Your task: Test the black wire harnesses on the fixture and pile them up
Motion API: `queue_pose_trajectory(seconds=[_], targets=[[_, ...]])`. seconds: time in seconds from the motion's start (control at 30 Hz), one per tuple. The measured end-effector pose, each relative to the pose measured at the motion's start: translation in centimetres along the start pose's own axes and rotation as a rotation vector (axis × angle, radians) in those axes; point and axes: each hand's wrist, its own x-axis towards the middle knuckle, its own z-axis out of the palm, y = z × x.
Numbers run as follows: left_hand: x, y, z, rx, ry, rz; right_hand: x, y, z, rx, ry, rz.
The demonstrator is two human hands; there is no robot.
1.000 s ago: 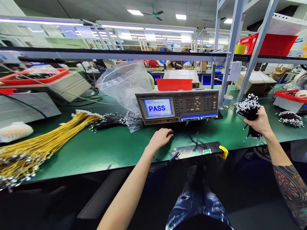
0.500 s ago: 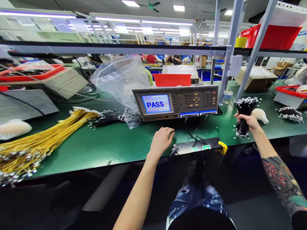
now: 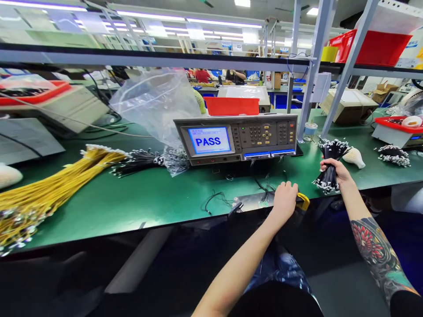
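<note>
My right hand [image 3: 337,171] is closed around the middle of a bundle of black cables [image 3: 330,152] with white connector ends, held upright over the table's right side. My left hand [image 3: 284,198] is over the right part of a metal fixture plate [image 3: 247,201] at the table's front edge. Its fingers curl downward, and their tips are hidden. A small green connector board [image 3: 263,204] shows on the plate, with black wires running up behind it. Beyond stands a tester [image 3: 236,138] whose screen reads PASS. Left of the plate lies a loose black cable [image 3: 211,200].
A yellow handle or clamp [image 3: 303,201] sits at the plate's right end. Yellow cables [image 3: 66,185] and more black cables [image 3: 137,160] lie left. A foam-net sleeve [image 3: 354,157], cup [image 3: 309,131] and connector pile [image 3: 394,156] are right. A shelf post [image 3: 315,75] rises behind.
My left hand has moved right, from the table left of the plate to over its right part. A loose black cable now shows where that hand was. My right hand still holds its bundle.
</note>
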Motion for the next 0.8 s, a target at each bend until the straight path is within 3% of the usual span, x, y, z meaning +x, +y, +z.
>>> queue_pose_trajectory(seconds=[0.13,0.3,0.43,0.8], targets=[[0.8,-0.1,0.0,-0.01,-0.01,-0.063,-3.3,-0.3,0.5,0.133,0.054,0.005],[2.1,-0.4,-0.4,-0.049,-0.026,-0.1,-7.7,-0.1,2.0,0.107,-0.087,-0.081],[3.2,-0.7,-0.8,-0.064,-0.035,-0.117,-10.5,0.7,2.9,0.017,-0.108,-0.146],[3.4,-0.7,-0.9,-0.099,0.043,-0.241,-13.8,2.3,3.7,-0.036,-0.077,-0.199]])
